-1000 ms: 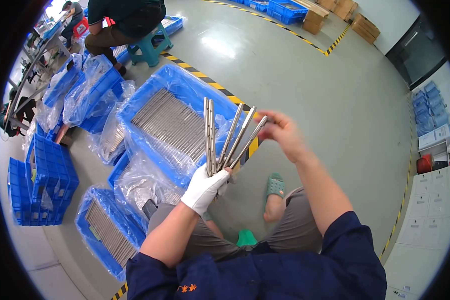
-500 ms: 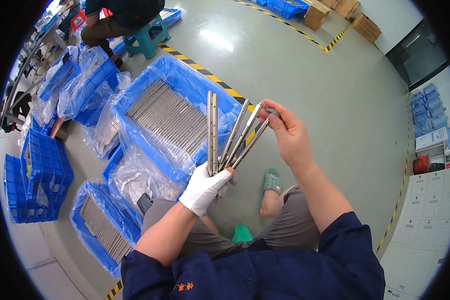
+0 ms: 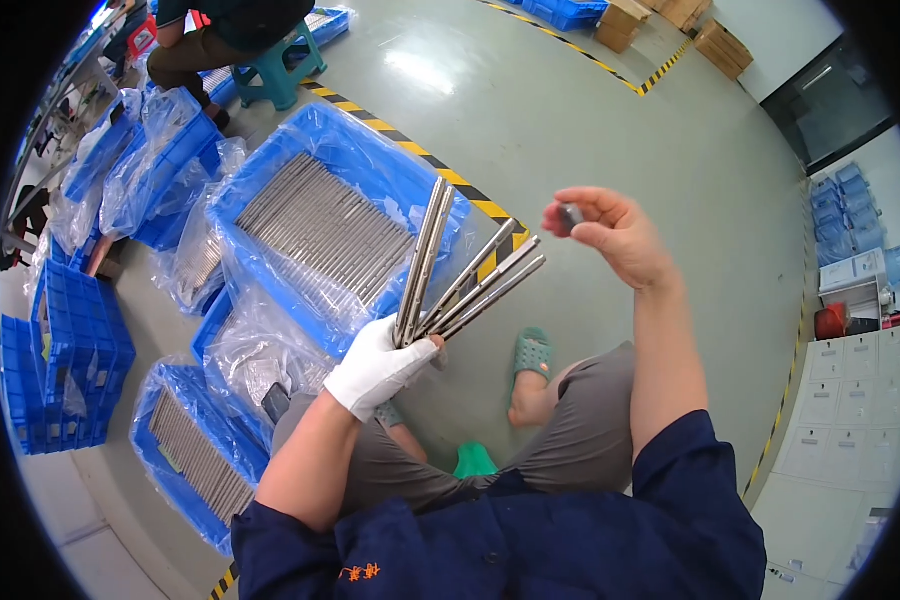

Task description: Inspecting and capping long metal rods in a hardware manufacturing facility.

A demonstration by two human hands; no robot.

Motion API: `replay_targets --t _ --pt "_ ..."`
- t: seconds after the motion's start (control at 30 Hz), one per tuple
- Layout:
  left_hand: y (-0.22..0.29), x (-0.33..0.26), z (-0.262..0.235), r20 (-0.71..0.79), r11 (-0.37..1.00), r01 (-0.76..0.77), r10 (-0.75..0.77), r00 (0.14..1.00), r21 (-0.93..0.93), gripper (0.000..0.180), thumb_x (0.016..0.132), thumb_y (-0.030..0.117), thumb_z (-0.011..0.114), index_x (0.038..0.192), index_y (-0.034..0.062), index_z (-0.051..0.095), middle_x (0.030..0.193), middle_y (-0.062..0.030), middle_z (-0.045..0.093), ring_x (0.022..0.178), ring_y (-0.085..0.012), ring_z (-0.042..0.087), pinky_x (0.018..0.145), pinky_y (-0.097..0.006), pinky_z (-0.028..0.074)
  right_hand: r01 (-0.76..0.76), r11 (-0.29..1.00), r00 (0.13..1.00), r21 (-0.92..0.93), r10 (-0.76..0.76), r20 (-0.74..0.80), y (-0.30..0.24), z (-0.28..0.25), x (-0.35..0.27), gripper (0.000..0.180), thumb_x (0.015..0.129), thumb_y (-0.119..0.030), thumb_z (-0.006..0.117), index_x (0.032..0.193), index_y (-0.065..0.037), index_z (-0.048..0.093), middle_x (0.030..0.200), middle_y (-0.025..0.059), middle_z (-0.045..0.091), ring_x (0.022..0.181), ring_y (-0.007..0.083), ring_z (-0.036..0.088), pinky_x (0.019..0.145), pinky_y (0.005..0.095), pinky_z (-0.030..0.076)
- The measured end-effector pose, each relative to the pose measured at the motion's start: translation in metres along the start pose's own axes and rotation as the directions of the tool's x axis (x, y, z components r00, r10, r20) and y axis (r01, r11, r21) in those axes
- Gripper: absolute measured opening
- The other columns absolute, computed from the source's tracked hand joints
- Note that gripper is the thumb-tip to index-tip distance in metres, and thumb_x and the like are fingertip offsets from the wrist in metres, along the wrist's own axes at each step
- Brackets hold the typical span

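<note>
My left hand (image 3: 375,368), in a white glove, is closed round the lower ends of several shiny metal rods (image 3: 430,250) with small holes along them. Their upper ends fan out, two close together on the left and the others leaning right. Bare and raised to the right of the rods, my right hand (image 3: 620,238) pinches a small dark rounded piece (image 3: 570,217) between thumb and fingers. It is apart from the rods, and blur hides what kind of piece it is. Left of the rods, a blue crate (image 3: 300,125) lined with clear plastic holds rows of similar rods (image 3: 320,225).
Another lined crate of rods (image 3: 195,455) stands at lower left, near stacked blue crates (image 3: 80,350). A person sits on a green stool (image 3: 278,75) at upper left. Striped floor tape (image 3: 380,125) runs behind the big crate. White lockers (image 3: 835,400) line the right side.
My right hand has drawn away from the rod tips, to the right, with the dark piece in its fingers. The rods in my left hand have tilted further right.
</note>
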State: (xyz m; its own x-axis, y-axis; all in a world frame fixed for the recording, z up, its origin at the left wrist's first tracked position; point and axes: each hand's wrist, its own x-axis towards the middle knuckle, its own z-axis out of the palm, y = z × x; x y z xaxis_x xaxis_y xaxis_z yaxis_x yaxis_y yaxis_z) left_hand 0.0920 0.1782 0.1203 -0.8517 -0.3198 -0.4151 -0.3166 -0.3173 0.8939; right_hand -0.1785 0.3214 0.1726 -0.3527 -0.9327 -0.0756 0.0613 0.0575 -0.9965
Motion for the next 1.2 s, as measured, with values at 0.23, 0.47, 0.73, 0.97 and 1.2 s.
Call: replay_targets --t 0.23,0.47,0.73,0.97,1.2 --pt "0.005 -0.001 0.007 0.004 0.999 0.031 -0.032 0.999 0.035 0.022 0.087 0.025 0.062 0.090 0.0033 0.062 0.068 -0.0013 0.061 0.053 -0.0055 0.046 0.046 -0.022 0.037 -0.019 0.995 0.987 0.102 0.003 0.161 0.001 0.007 -0.003 0.037 0.072 0.002 0.069 0.109 -0.001 0.061 0.100 0.0110 0.065 0.096 0.0179 0.061 0.084 0.0285 0.049" --pt "0.003 0.000 0.007 -0.032 0.989 0.060 -0.056 0.998 0.138 0.023 0.087 0.025 0.062 0.090 0.0021 0.061 0.070 -0.0025 0.063 0.057 -0.0073 0.051 0.050 -0.024 0.041 -0.045 0.998 0.986 -0.033 0.050 0.157 -0.004 0.012 -0.007 0.038 0.071 0.005 0.071 0.108 0.000 0.061 0.101 0.0100 0.065 0.095 0.0142 0.061 0.080 0.0260 0.050" --pt "-0.007 0.005 0.004 -0.082 0.979 -0.074 0.091 0.992 0.188 0.022 0.086 0.021 0.063 0.091 0.0001 0.062 0.071 -0.0041 0.064 0.066 -0.0110 0.057 0.063 -0.028 0.047 -0.048 0.998 0.998 -0.043 0.050 0.034 -0.005 0.012 -0.003 0.032 0.076 0.005 0.064 0.108 0.000 0.061 0.098 0.0096 0.065 0.088 0.0145 0.062 0.080 0.0276 0.051" --pt "-0.009 0.003 0.011 -0.028 0.950 -0.128 0.142 0.990 0.285 0.021 0.086 0.019 0.063 0.096 0.0007 0.062 0.073 -0.0051 0.064 0.068 -0.0107 0.058 0.065 -0.028 0.047 -0.096 0.995 0.988 -0.002 0.095 0.119 0.000 0.010 -0.001 0.031 0.079 0.000 0.061 0.110 0.000 0.060 0.098 0.0106 0.065 0.087 0.0168 0.063 0.083 0.0294 0.050" --pt "-0.004 0.001 0.013 -0.049 0.908 -0.121 0.153 0.987 0.400 0.021 0.086 0.019 0.063 0.098 0.0014 0.063 0.074 -0.0063 0.066 0.069 -0.0117 0.061 0.066 -0.029 0.049 -0.129 0.992 0.983 0.006 0.128 0.130 0.003 0.008 0.000 0.031 0.081 -0.002 0.065 0.112 0.000 0.058 0.101 0.0087 0.065 0.091 0.0143 0.063 0.084 0.0271 0.050"
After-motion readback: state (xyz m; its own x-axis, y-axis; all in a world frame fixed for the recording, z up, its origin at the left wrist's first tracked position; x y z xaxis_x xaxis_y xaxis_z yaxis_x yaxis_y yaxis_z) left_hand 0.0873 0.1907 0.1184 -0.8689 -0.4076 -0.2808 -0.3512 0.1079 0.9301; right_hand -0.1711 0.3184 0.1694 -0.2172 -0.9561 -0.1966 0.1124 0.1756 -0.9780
